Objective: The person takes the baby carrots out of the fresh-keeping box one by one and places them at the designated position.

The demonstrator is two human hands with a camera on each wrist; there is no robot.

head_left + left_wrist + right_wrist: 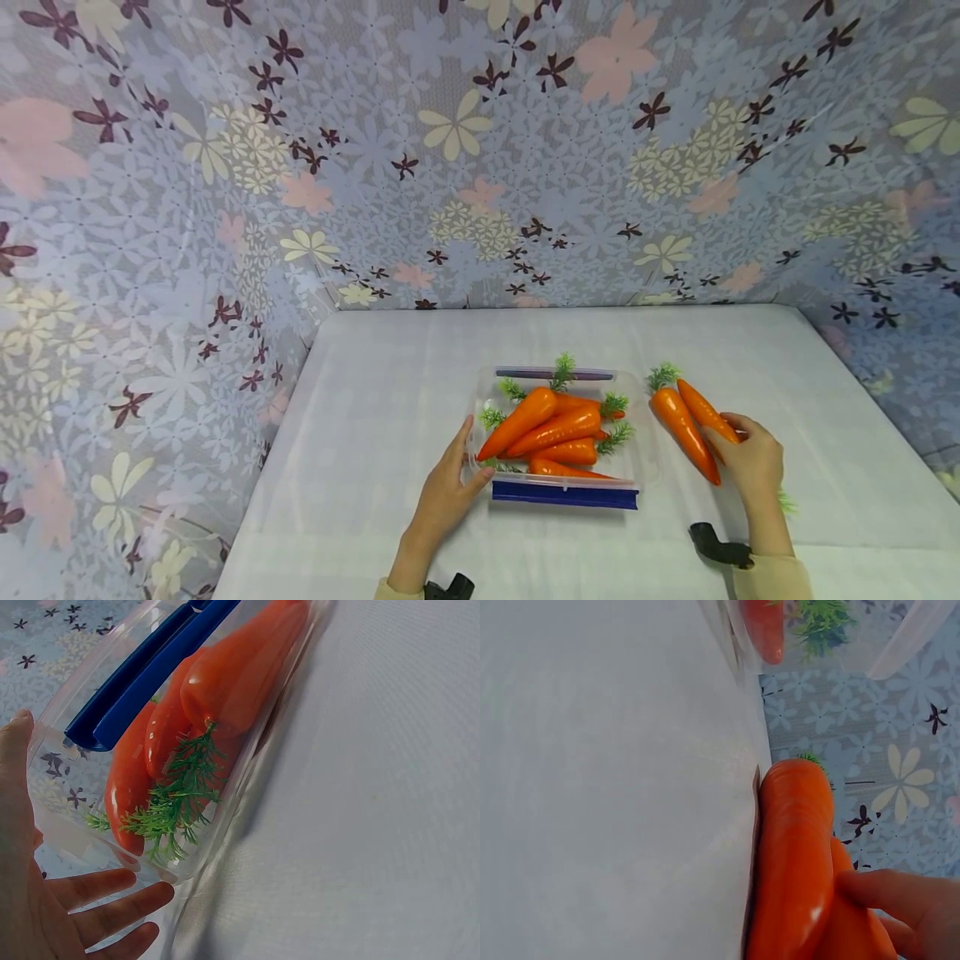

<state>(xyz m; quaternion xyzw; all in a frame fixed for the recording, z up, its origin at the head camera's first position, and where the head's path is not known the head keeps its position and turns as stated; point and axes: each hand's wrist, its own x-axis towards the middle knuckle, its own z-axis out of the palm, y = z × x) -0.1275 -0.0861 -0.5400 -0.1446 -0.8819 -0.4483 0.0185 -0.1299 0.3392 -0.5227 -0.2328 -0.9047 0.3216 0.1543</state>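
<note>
A clear plastic box (645,479) with blue latch flaps (564,495) holds several orange toy carrots (558,429) with green leafy tops. My left hand (444,492) is at the box's left end, thumb by the near rim and fingers extended along the wall. In the left wrist view, the fingertips (154,896) lie right at the box corner. To the right of the box, my right hand (752,458) grips a carrot (703,408) between thumb and fingers; its leaves peek out beyond the hand. A second carrot (684,433) lies alongside it, its leaves pointing away from me.
A white cloth covers the table (390,383). Flowered fabric (480,167) hangs behind and at both sides. Each wrist wears a black camera mount (718,546).
</note>
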